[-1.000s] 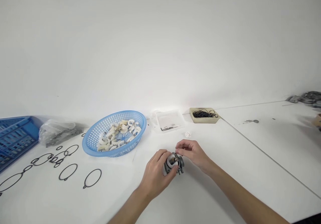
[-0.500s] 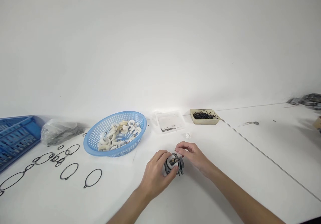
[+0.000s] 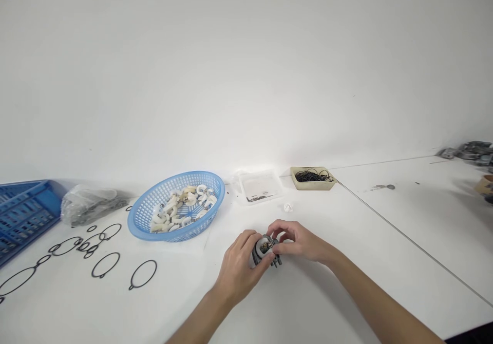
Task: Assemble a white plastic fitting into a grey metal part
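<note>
Left hand (image 3: 239, 263) grasping metal part (image 3: 276, 258) (white piece (image 3: 261, 245) already sitting inside); right hand (image 3: 298, 240) touching it, hold unclear; black rings (image 3: 131, 286) lying apart on surface (image 3: 185, 303).

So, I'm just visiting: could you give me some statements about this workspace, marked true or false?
1. The left hand holds a grey metal part. True.
2. The right hand lies flat, far from that part. False: the right hand is at the part, its fingers bent.
3. Thin black loops fill the pale tray. True.
4. The white pieces sit in that tray. False: the white pieces are in the round blue basket.
5. Black rings lie on the table, left of the hands. True.
</note>
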A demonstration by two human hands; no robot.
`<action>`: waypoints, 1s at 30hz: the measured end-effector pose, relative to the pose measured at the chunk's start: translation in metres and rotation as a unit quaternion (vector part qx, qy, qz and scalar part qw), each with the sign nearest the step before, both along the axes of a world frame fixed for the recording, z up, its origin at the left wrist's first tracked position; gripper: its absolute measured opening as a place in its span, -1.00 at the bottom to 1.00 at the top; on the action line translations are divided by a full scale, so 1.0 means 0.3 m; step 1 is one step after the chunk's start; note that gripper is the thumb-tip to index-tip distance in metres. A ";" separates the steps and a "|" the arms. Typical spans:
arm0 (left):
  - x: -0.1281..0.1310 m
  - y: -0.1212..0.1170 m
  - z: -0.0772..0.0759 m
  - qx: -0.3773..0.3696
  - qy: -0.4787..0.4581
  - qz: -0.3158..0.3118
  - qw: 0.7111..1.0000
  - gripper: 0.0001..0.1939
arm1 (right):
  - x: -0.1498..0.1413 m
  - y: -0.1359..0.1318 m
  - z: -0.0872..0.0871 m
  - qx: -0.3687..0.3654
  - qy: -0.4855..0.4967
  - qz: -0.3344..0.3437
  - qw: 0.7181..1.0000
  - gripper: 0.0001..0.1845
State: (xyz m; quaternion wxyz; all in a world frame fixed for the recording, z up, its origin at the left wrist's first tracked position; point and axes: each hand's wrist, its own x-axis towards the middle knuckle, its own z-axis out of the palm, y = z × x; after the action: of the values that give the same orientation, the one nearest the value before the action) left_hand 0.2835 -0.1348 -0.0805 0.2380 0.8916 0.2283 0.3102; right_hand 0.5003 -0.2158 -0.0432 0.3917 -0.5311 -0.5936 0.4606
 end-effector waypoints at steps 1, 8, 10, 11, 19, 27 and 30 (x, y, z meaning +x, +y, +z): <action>0.000 0.000 0.001 0.002 0.001 0.001 1.000 -0.75 | 0.001 0.000 -0.001 0.000 0.001 0.001 1.000 -0.63; -0.002 0.003 0.003 0.011 0.004 0.001 1.000 -0.76 | 0.003 -0.001 0.004 0.000 0.004 -0.002 1.000 -0.66; -0.004 0.004 0.001 0.018 0.006 -0.002 1.000 -0.75 | 0.003 0.001 0.004 0.005 0.001 0.000 1.000 -0.68; -0.004 0.005 -0.001 0.023 0.006 -0.003 1.000 -0.75 | 0.003 0.002 0.004 0.007 -0.001 0.001 1.000 -0.69; -0.005 0.005 -0.006 0.058 0.007 -0.006 0.998 -0.75 | 0.005 0.007 0.005 0.016 -0.005 -0.001 1.000 -0.67; -0.003 0.001 0.007 0.049 -0.001 -0.002 0.999 -0.74 | 0.005 0.007 -0.002 0.017 -0.008 -0.001 1.000 -0.66; -0.006 0.002 0.006 0.055 0.010 -0.003 0.998 -0.74 | 0.006 0.009 -0.004 0.016 -0.008 -0.002 1.000 -0.65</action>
State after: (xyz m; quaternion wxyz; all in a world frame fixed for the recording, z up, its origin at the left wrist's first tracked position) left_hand 0.2818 -0.1341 -0.0788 0.1872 0.9071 0.2105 0.3129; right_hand 0.5020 -0.2132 -0.0443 0.3967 -0.5291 -0.6031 0.4461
